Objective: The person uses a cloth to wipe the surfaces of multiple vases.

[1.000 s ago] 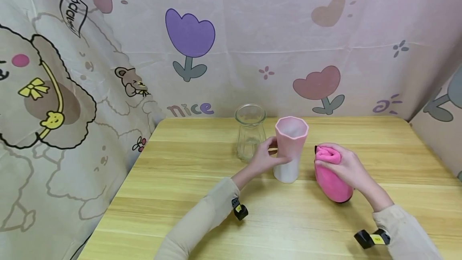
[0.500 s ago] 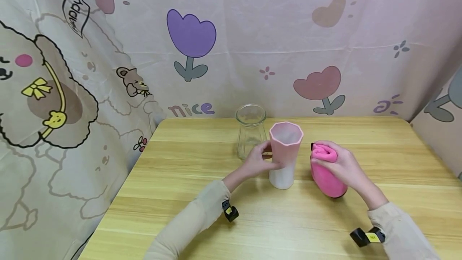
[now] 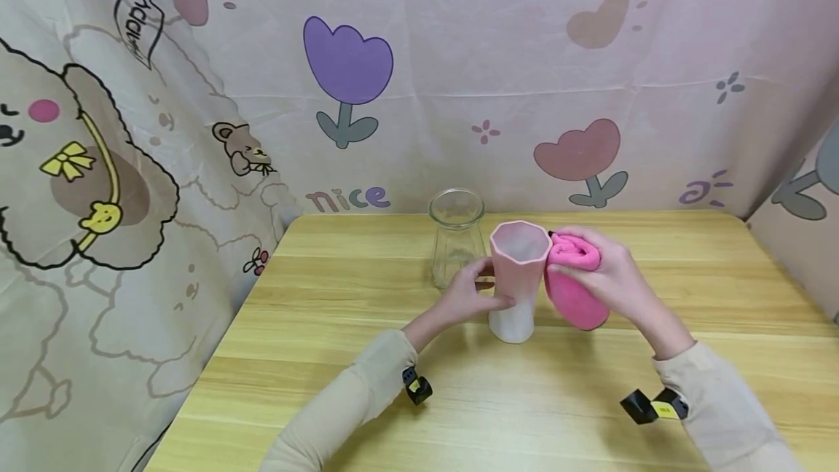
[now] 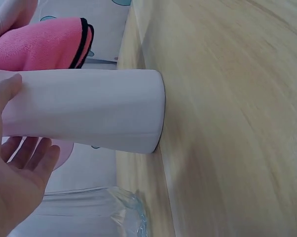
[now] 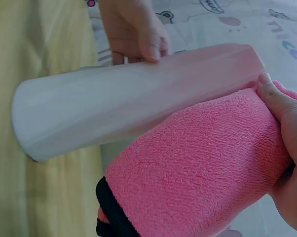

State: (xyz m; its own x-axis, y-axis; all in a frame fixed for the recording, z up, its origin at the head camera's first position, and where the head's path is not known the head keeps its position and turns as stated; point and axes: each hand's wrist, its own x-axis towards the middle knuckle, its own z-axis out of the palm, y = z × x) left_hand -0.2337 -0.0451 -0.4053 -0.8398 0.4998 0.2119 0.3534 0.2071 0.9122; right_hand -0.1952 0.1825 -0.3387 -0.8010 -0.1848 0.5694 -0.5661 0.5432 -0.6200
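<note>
A tall faceted vase (image 3: 518, 282), pink at the rim and fading to white at the base, stands upright on the wooden table. My left hand (image 3: 462, 293) grips its left side, thumb in front and fingers behind, as the left wrist view also shows. In my right hand (image 3: 612, 275) is a folded bright pink cloth (image 5: 203, 158) with black edging, held by its upper end. The cloth lies against the vase's right side near the rim. Its lower end hangs above the table.
Behind my left hand stands a clear glass vase (image 3: 457, 231), partly hidden by that hand. The wooden table (image 3: 314, 297) runs back to a printed curtain (image 3: 432, 79). Another patterned curtain (image 3: 98, 312) hangs along the left side.
The pink-and-white vase came slightly left and nearer with my left hand, then stayed still. My right hand brought the cloth left and upward until it met the vase.
</note>
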